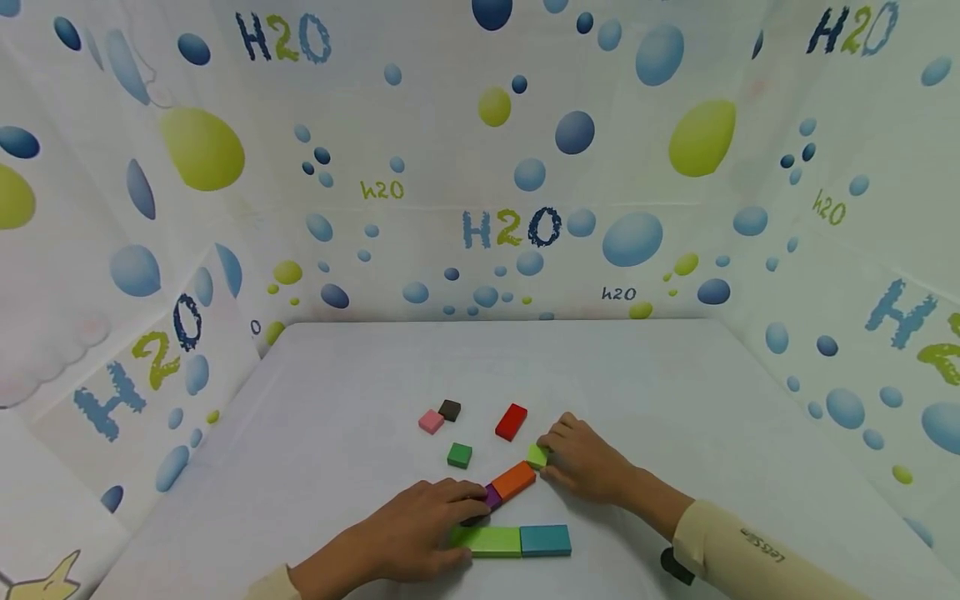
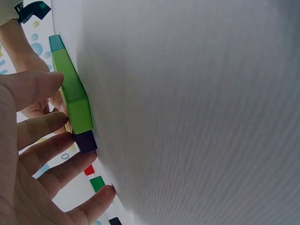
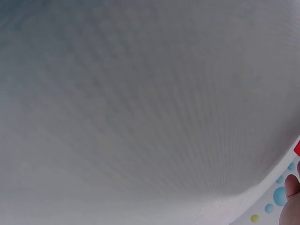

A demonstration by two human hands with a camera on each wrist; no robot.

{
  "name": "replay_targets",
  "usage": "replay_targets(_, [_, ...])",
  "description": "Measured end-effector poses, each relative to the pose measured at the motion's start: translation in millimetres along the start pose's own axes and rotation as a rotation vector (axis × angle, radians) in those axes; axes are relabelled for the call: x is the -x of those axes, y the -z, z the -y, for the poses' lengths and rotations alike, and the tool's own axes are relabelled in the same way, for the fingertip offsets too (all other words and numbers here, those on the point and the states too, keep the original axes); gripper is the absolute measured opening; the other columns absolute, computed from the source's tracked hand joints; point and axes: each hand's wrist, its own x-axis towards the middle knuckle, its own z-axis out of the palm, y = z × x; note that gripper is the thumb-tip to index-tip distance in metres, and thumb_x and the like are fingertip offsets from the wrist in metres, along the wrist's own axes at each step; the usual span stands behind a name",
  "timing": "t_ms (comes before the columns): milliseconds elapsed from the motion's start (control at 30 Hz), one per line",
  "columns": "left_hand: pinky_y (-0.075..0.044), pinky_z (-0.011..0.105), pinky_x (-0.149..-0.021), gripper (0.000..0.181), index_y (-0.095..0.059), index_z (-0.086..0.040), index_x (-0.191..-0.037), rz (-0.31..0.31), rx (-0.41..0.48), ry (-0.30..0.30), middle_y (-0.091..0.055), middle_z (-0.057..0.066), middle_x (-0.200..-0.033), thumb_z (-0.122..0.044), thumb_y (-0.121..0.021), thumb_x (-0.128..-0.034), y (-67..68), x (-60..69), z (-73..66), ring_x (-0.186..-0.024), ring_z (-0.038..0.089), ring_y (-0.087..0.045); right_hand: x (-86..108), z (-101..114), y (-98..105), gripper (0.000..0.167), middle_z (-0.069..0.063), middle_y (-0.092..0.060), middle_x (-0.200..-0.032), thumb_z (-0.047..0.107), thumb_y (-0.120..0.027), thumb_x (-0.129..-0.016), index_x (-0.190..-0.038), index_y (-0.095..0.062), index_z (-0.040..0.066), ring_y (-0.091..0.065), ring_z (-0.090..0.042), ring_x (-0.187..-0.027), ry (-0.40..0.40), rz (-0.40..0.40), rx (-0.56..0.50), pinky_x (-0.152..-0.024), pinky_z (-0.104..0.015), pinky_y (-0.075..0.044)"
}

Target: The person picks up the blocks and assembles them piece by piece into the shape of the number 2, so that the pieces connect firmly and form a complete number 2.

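Close by on the white counter point(image 1: 637, 375), a long lime block point(image 1: 495, 542) and a teal block point(image 1: 546, 541) lie end to end, going side to side. The left hand point(image 1: 420, 529) is at the left end of this row. Its thumb is next to the lime block, and its fingers reach to a purple block point(image 1: 492, 498). Its grip is loose: the fingers are spread and a bit bent, and they seem to rest there without squeezing.

A little farther off, the purple block and an orange block point(image 1: 513, 481) make a slanted row. The orange block's long side goes away and to the right, so its far end points at a small yellow-green block point(image 1: 536, 456). That small block is at the left tip of the right hand point(image 1: 588, 462), just past the orange end. The right grip is nearly closed and seems to pinch it. I cannot tell if the small block touches the orange one, or which way it is longest, because fingers hide part of it. The right hand is nearer to it than the left.

A green block point(image 1: 460, 455) sits alone, to the left. Farther back, a red block point(image 1: 511, 422) lies slanted. A pink block point(image 1: 431, 422) and a dark block point(image 1: 450, 410) sit close together beyond.
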Motion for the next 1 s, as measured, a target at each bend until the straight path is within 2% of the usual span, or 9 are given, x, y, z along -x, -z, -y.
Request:
replay_targets(267, [-0.048,0.045,-0.105,0.048,-0.061,-0.03,-0.138,0.005,-0.001,0.004,-0.052,-0.01,-0.146,-0.041,-0.07,-0.0927,3.0,-0.7,-0.7,-0.131,0.014,-0.05,-1.2,1.2,1.3,0.036,0.002,-0.065,-0.101,0.032,-0.078,-0.089,-0.116,-0.069,0.009,-0.049,-0.016,-0.1,-0.022,0.01,-0.022,-0.085,-0.031,-0.048])
replay_targets(733, [-0.048,0.045,-0.105,0.047,-0.061,-0.03,-0.139,-0.003,-0.001,-0.003,-0.052,-0.01,-0.146,-0.041,-0.07,-0.0933,0.3,0.5,0.6,-0.132,0.014,-0.049,0.1,0.2,-3.2,0.039,0.002,-0.065,-0.104,0.034,-0.077,-0.09,-0.119,-0.068,0.009,-0.049,-0.015,-0.101,-0.034,0.023,-0.059,-0.087,-0.032,-0.048])
replay_targets(1000, [-0.047,0.045,-0.105,0.048,-0.061,-0.03,-0.139,-0.004,0.004,-0.009,-0.052,-0.011,-0.147,-0.041,-0.069,-0.0935,-0.4,0.8,1.8,-0.132,0.013,-0.049,-1.6,-0.2,-0.1,0.045,0.004,-0.066,-0.108,0.038,-0.075,-0.09,-0.125,-0.067,0.011,-0.047,-0.013,-0.102,-0.055,0.031,-0.079,-0.086,-0.032,-0.048])
